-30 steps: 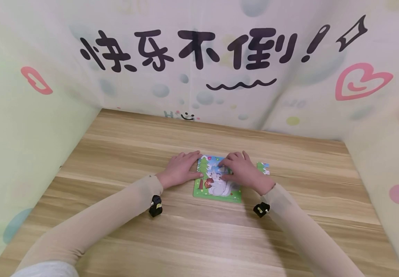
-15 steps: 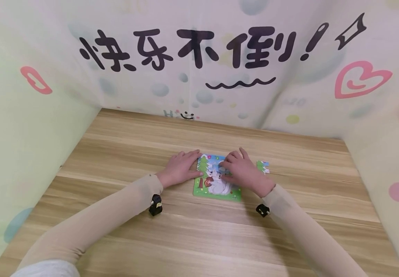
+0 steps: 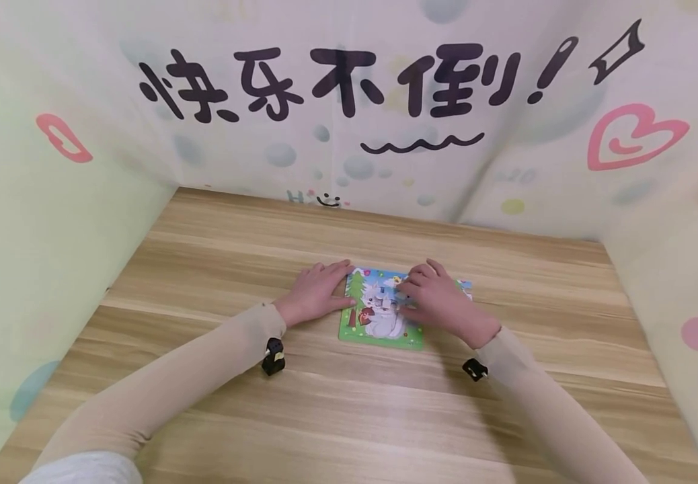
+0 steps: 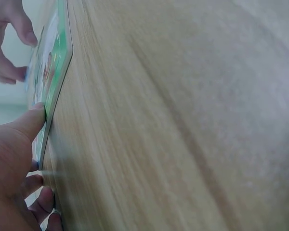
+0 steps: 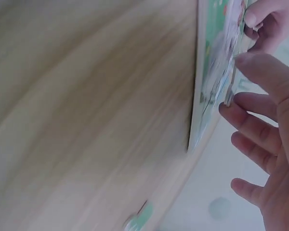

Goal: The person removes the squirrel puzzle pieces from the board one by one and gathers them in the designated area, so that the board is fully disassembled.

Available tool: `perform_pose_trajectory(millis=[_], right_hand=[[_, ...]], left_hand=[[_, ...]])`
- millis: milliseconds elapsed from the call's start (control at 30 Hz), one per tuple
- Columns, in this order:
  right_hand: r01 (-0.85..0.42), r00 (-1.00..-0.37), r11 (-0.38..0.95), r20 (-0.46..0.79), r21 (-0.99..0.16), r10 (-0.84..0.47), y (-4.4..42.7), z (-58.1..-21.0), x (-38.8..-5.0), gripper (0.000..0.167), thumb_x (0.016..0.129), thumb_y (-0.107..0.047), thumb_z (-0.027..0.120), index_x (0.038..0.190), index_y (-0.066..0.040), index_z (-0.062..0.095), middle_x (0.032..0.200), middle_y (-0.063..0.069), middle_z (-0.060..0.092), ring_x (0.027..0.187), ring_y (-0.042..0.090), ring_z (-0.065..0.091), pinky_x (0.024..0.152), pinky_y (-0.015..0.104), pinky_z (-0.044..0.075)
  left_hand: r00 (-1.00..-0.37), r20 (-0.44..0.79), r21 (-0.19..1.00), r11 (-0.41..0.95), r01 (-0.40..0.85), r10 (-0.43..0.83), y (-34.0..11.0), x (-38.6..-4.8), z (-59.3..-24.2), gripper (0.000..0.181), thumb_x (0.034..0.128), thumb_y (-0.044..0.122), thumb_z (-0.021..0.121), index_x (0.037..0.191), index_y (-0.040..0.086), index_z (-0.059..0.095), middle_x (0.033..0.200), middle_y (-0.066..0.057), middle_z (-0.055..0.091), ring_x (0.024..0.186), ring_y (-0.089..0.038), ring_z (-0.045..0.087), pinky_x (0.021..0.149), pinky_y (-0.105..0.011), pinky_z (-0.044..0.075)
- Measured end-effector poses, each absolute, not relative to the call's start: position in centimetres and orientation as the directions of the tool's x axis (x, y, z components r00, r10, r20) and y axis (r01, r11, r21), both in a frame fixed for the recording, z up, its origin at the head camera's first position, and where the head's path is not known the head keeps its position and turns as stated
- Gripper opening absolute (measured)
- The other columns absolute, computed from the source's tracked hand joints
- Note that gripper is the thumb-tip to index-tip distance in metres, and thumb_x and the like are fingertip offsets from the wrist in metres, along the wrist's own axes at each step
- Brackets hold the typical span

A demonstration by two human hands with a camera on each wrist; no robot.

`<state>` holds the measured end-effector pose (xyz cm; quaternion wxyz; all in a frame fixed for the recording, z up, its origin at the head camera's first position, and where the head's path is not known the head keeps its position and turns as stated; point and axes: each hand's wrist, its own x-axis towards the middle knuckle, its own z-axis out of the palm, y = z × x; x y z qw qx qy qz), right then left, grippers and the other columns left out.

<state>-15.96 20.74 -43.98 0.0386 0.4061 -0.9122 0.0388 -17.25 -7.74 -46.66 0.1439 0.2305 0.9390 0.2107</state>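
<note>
A jigsaw puzzle (image 3: 379, 329) with a green border and a white squirrel picture lies on the table. My left hand (image 3: 313, 294) rests along its left edge, fingers extended toward the far corner. In the left wrist view the thumb (image 4: 32, 120) touches the board's rim. Over the right part of the puzzle is my right hand (image 3: 440, 299), hiding some of the picture. The right wrist view shows its thumb and fingertips pinching a thin puzzle piece (image 5: 230, 91) just above the board. What is printed on that piece cannot be made out.
A loose puzzle piece (image 3: 465, 289) lies right of the board, partly covered by the right hand. The wood-grain table (image 3: 337, 417) meets a printed cloth backdrop (image 3: 325, 161) behind, with pale side panels at left and right.
My right hand has shifted a little to the right, uncovering more of the puzzle's middle and covering part of the loose piece. The left hand has stayed in place.
</note>
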Motion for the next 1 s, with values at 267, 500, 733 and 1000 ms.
perform_pose_trajectory(millis=[267, 500, 733, 1000], right_hand=[[-0.689, -0.725, 0.710, 0.154, -0.145, -0.672, 24.9, -44.0, -15.8, 0.039, 0.083, -0.022, 0.087, 0.115, -0.002, 0.076, 0.112, 0.016, 0.074, 0.117, 0.041, 0.061, 0.111, 0.066, 0.039], [-0.681, -0.727, 0.712, 0.272, -0.171, -0.630, 29.6, -44.4, -15.6, 0.037, 0.078, -0.014, 0.087, 0.110, 0.000, 0.076, 0.106, 0.018, 0.074, 0.108, 0.044, 0.063, 0.097, 0.066, 0.047], [-0.736, -0.659, 0.654, 0.405, -0.174, -0.634, 34.2, -44.8, -15.9, 0.031, 0.080, -0.015, 0.085, 0.104, 0.003, 0.076, 0.095, 0.018, 0.075, 0.092, 0.043, 0.067, 0.082, 0.062, 0.053], [-0.663, -0.737, 0.728, 0.324, -0.175, -0.593, 37.1, -45.1, -15.3, 0.037, 0.070, -0.006, 0.090, 0.104, 0.004, 0.076, 0.095, 0.018, 0.074, 0.090, 0.041, 0.067, 0.080, 0.061, 0.053]], left_hand=[[-0.852, -0.162, 0.462, 0.801, 0.380, 0.498, -7.8, -17.2, -46.6, 0.079, 0.0996, 0.050, 0.066, 0.162, 0.011, 0.037, 0.170, -0.011, 0.030, 0.147, -0.042, 0.038, 0.119, -0.063, 0.029], [-0.851, -0.159, 0.457, 0.802, 0.385, 0.500, -7.8, -17.3, -46.4, 0.080, 0.0997, 0.050, 0.066, 0.162, 0.010, 0.037, 0.170, -0.011, 0.030, 0.146, -0.042, 0.040, 0.119, -0.063, 0.031], [-0.852, -0.170, 0.450, 0.808, 0.380, 0.495, -7.8, -17.1, -46.4, 0.080, 0.1000, 0.051, 0.066, 0.162, 0.011, 0.036, 0.170, -0.011, 0.029, 0.147, -0.042, 0.037, 0.119, -0.064, 0.028], [-0.851, -0.173, 0.448, 0.809, 0.381, 0.496, -7.7, -17.2, -46.7, 0.080, 0.1000, 0.052, 0.065, 0.163, 0.012, 0.036, 0.170, -0.010, 0.029, 0.147, -0.042, 0.038, 0.119, -0.064, 0.029]])
